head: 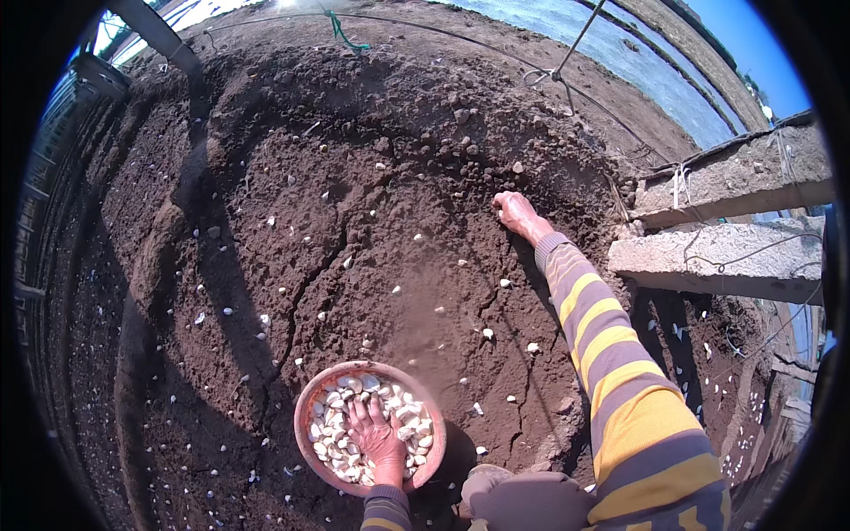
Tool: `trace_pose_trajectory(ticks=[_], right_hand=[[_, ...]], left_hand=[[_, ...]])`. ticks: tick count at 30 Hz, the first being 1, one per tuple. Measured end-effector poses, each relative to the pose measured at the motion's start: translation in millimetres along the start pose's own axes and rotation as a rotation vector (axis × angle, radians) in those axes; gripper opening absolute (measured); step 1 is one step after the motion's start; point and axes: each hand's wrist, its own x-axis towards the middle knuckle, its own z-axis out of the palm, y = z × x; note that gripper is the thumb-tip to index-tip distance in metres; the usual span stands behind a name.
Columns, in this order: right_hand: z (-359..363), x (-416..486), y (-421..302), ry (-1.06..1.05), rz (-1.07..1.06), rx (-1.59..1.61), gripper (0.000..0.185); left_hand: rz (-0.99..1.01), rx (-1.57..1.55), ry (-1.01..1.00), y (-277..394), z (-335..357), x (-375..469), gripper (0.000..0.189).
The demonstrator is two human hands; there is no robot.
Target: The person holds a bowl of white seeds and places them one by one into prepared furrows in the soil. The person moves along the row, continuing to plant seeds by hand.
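Observation:
A round reddish bowl (303,435) full of whitish garlic cloves (332,448) rests on the brown soil at the lower middle. My left hand (378,435) reaches into it, fingers spread over the cloves; whether any clove is between them cannot be told. Farther off to the right, my right hand (516,214) is at the soil surface with its fingers bent together, and its fingertips are partly hidden. Separate cloves dot the soil around the bowl, one of them (505,283) below my right hand and another (488,334) nearer the bowl.
Concrete posts (717,255) jut in from the right, with wire around them. A cable (451,34) crosses the far side, with green twine (339,32) tied on it. Another post (156,33) stands at the upper left. Cracks and a raised soil ridge (149,265) run through the ground.

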Motion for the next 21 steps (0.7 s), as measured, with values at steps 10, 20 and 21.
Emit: trace_pose_trajectory(ticks=[10, 20, 21], right_hand=[[-8, -100, 30, 0.165, 0.094, 0.029, 0.025], [14, -109, 19, 0.127, 0.12, -0.172, 0.015], [13, -112, 18, 0.144, 0.117, -0.163, 0.015]], left_hand=[[-0.02, -0.009, 0.027, -6, -3, -4, 0.067], [-0.017, 0.034, 0.02, -11, 5, -5, 0.066], [-0.018, 0.038, 0.021, -12, 5, -5, 0.066]])
